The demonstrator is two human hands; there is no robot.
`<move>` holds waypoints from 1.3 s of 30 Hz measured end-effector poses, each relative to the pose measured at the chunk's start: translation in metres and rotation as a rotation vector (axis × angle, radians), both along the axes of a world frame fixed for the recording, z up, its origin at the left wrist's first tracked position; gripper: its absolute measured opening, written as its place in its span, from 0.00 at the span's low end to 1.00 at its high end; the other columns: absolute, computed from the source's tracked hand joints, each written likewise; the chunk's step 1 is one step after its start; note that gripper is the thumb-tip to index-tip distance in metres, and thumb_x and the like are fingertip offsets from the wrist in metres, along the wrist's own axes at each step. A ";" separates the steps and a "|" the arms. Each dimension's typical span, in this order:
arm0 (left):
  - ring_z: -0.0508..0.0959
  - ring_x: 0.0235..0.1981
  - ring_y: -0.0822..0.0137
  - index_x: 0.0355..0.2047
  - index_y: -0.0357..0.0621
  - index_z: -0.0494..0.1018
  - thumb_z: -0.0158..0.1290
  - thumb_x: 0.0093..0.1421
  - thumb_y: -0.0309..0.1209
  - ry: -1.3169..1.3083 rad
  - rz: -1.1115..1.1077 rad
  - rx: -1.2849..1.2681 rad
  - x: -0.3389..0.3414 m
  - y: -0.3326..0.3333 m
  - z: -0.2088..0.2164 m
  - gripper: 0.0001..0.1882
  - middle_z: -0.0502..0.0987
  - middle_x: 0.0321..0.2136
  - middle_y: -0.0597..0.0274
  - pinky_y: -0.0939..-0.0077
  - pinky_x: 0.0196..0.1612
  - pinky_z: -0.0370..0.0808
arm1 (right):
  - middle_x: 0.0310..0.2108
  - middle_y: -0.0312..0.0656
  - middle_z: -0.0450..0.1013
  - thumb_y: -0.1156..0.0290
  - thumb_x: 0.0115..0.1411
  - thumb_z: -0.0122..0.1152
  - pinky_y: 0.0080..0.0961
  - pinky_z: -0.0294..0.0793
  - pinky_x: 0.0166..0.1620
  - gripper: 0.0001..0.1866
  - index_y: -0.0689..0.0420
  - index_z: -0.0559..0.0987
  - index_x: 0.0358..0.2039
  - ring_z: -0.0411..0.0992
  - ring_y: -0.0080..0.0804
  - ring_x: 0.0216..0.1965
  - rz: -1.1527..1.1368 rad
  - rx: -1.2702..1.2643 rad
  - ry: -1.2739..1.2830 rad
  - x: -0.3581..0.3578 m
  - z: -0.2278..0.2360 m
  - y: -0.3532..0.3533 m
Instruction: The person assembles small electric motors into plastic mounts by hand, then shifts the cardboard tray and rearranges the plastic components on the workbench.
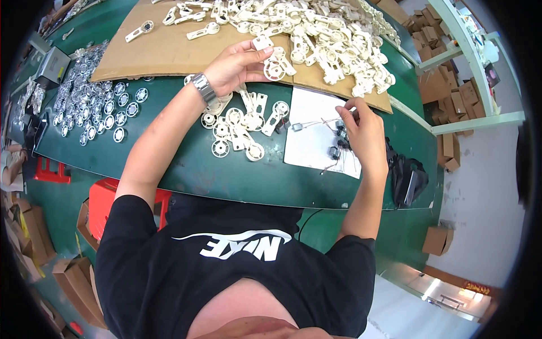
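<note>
My left hand (236, 66), with a metal-banded watch on the wrist, grips a cream plastic housing (275, 69) with a round spoked end, held above the cardboard's near edge. My right hand (366, 135) is over a white sheet (305, 107), thumb and fingers drawn together; what they pinch, if anything, is too small to make out. Beneath and beside its fingers are several small dark motors (334, 152) with thin wires. One motor (297, 127) lies apart at the sheet's left side. Between my arms, several more cream housings (237, 127) lie loosely grouped on the green table (226, 181).
A large heap of cream housings (322, 34) covers the cardboard sheet (130, 59) at the back. Many clear and silver round wheel-like parts (96, 107) spread at left. A black bag (407, 178) sits at the right edge, a red stool (104, 206) below left.
</note>
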State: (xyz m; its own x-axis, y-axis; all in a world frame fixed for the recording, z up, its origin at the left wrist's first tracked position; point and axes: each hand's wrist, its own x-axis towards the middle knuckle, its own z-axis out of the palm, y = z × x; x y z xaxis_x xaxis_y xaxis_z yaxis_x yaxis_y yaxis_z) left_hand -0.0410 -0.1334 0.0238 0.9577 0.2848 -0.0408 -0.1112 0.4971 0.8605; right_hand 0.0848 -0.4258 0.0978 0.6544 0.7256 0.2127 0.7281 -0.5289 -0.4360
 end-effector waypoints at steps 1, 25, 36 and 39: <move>0.83 0.46 0.67 0.52 0.45 0.73 0.57 0.70 0.35 0.020 -0.001 0.015 0.000 0.001 -0.002 0.14 0.81 0.44 0.63 0.64 0.54 0.82 | 0.17 0.48 0.74 0.67 0.65 0.66 0.34 0.71 0.26 0.11 0.62 0.79 0.36 0.72 0.39 0.17 0.007 -0.017 0.107 0.004 -0.004 -0.005; 0.83 0.45 0.66 0.48 0.42 0.73 0.60 0.68 0.41 0.020 -0.015 0.100 0.000 -0.010 0.003 0.17 0.80 0.43 0.60 0.66 0.51 0.83 | 0.31 0.39 0.78 0.71 0.67 0.64 0.23 0.76 0.34 0.11 0.66 0.79 0.44 0.74 0.23 0.29 0.030 0.072 0.748 0.015 -0.020 -0.039; 0.84 0.47 0.63 0.49 0.38 0.74 0.56 0.71 0.38 0.016 0.010 0.092 -0.004 -0.013 0.004 0.16 0.82 0.46 0.54 0.67 0.54 0.82 | 0.35 0.42 0.82 0.73 0.64 0.69 0.23 0.82 0.39 0.13 0.65 0.82 0.47 0.81 0.24 0.34 0.156 0.474 0.451 -0.036 -0.011 0.022; 0.83 0.47 0.63 0.49 0.39 0.74 0.56 0.71 0.38 -0.005 -0.025 0.055 -0.005 -0.013 0.008 0.15 0.82 0.45 0.55 0.67 0.54 0.82 | 0.31 0.43 0.82 0.71 0.62 0.71 0.22 0.81 0.37 0.13 0.63 0.83 0.45 0.81 0.24 0.31 0.130 0.479 0.351 -0.038 -0.019 0.035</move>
